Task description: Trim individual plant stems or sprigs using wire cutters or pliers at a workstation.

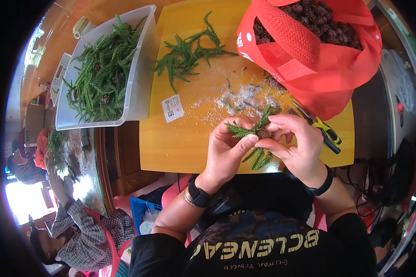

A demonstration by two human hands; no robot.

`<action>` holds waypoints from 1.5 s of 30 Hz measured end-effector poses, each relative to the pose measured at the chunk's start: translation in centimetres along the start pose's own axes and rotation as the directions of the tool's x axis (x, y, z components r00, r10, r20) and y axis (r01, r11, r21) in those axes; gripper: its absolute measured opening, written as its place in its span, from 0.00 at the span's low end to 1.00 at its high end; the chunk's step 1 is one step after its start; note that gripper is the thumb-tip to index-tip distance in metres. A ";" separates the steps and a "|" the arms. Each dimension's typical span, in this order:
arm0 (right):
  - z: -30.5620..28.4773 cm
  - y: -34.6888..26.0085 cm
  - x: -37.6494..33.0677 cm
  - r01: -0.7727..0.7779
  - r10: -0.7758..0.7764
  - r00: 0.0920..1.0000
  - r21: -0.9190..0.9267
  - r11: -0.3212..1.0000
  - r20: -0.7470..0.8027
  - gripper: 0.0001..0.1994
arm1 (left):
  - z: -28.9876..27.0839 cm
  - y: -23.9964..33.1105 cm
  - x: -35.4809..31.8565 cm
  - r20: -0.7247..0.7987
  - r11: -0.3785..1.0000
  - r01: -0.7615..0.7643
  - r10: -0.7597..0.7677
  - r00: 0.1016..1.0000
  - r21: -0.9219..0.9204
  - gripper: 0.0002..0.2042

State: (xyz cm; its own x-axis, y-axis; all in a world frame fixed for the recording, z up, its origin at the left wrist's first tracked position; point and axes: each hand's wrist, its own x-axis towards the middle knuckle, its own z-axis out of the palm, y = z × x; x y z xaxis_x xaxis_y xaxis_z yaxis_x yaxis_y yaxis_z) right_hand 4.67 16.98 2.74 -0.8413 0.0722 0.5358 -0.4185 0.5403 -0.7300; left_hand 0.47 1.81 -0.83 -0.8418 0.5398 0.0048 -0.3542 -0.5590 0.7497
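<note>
Left hand (226, 152) and right hand (296, 143) both pinch one small pine cone (263, 133) with green fir sprigs (250, 127); yellow-handled pliers (321, 130) lie just right of them.

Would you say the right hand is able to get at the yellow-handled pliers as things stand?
Probably yes, once freed: the pliers lie uncovered on the table just beside the right hand, though it and the left hand now hold a green sprig.

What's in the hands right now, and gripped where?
Both hands, left hand and right hand, pinch a small pine cone between the fingertips, with green fir sprigs pressed against it, sticking out left and below.
</note>
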 end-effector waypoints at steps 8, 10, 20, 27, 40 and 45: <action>0.0 0.1 0.0 0.048 -0.048 0.999 0.035 0.998 -0.016 0.18 | 0.2 0.3 -0.1 -0.056 0.998 0.045 -0.047 0.997 -0.038 0.09; 0.0 0.1 0.0 0.045 -0.045 0.999 0.052 0.998 -0.005 0.17 | 0.2 0.4 0.0 -0.064 0.998 0.050 -0.052 0.997 -0.030 0.09; -2.4 -0.8 2.2 0.097 -0.083 0.992 -0.151 0.984 0.097 0.17 | -0.1 0.7 0.4 -0.003 0.998 0.023 -0.023 1.000 -0.060 0.08; -2.7 -0.8 2.7 0.127 -0.082 0.955 -0.142 0.982 0.286 0.15 | -0.2 0.4 0.3 0.133 0.980 -0.049 0.023 0.991 0.194 0.07; -2.9 -0.1 2.5 -0.081 0.038 0.922 0.098 0.992 0.385 0.08 | 0.0 0.9 0.2 0.139 0.961 -0.021 -0.018 0.990 0.274 0.07; -3.2 -0.1 2.6 -0.079 0.039 0.915 0.083 0.993 0.402 0.07 | 0.5 1.1 0.2 0.085 0.960 0.017 -0.042 0.995 0.280 0.06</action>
State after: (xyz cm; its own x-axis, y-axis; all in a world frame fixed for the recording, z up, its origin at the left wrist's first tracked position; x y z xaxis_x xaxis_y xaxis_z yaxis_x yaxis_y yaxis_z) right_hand 3.60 19.79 5.52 -0.9236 -0.2497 0.2909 -0.3777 0.4618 -0.8026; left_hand 0.12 1.62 0.31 -0.7882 0.6147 0.0295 -0.2402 -0.3513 0.9049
